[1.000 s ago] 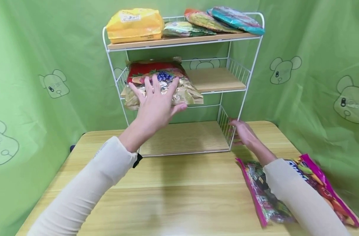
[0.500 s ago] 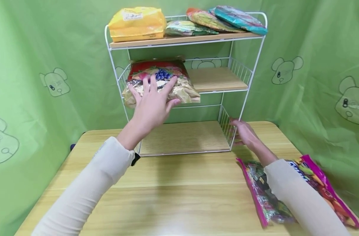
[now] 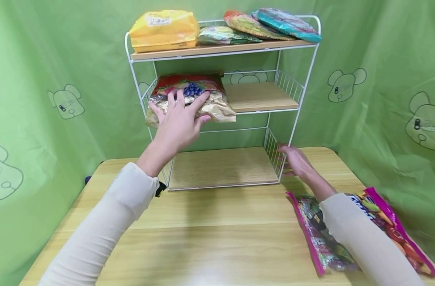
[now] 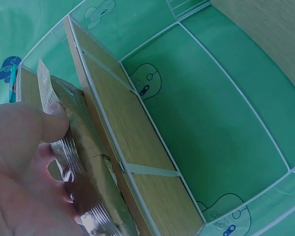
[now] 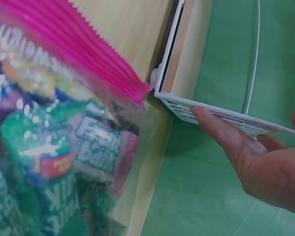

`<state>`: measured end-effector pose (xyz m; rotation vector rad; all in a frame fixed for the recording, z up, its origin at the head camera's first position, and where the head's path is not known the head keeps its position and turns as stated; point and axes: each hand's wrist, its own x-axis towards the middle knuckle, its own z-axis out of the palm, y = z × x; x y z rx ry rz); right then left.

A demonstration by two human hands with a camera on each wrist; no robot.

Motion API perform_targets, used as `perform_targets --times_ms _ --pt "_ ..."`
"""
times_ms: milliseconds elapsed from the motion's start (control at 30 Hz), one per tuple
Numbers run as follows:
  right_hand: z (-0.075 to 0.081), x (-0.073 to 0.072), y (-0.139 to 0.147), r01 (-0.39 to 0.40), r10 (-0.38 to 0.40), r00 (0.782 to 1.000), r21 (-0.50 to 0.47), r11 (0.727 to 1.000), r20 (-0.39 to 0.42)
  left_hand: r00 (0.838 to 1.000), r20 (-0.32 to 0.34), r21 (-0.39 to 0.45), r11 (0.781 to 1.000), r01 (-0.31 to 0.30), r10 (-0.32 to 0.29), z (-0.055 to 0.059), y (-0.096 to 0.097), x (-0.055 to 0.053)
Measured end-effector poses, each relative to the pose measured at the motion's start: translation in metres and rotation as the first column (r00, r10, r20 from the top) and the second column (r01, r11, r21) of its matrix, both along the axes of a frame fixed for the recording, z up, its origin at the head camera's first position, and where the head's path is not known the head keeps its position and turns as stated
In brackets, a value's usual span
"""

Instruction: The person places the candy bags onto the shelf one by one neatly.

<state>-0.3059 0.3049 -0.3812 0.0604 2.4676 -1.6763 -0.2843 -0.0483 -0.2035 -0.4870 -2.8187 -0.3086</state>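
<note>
A red and gold snack bag (image 3: 217, 104) with fruit pictures lies on the left of the rack's middle shelf (image 3: 262, 96), its gold end overhanging the front edge. My left hand (image 3: 178, 123) presses on that end with spread fingers. Seen from the left wrist, the thumb (image 4: 56, 120) lies against the bag's crimped seal (image 4: 71, 162). My right hand (image 3: 297, 162) rests flat-fingered against the outside of the white wire side panel (image 3: 273, 153) at the lower right. From the right wrist, its fingers (image 5: 221, 130) touch the panel's bars.
On the top shelf sit a yellow bag (image 3: 164, 31) and several colourful flat bags (image 3: 285, 24). A pink-edged candy bag (image 3: 385, 222) lies on the table (image 3: 217, 230) under my right forearm. Green curtain (image 3: 60, 131) surrounds the table on the back and sides.
My left hand and the red and gold bag have shifted left and a little further into the shelf. The right hand stays at the side panel.
</note>
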Motion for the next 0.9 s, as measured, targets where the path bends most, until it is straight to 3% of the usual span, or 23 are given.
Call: perform_targets --times_ms 467,900 --pt "0.001 0.0 0.0 -0.008 0.008 1.0 0.004 1.0 0.001 0.998 0.045 0.011 0.999 0.041 -0.041 0.008 -0.015 -0.011" --pt "0.001 0.002 -0.001 0.002 -0.002 1.0 -0.008 1.0 0.008 0.998 -0.011 -0.034 0.998 0.053 -0.054 -0.001 -0.018 -0.009"
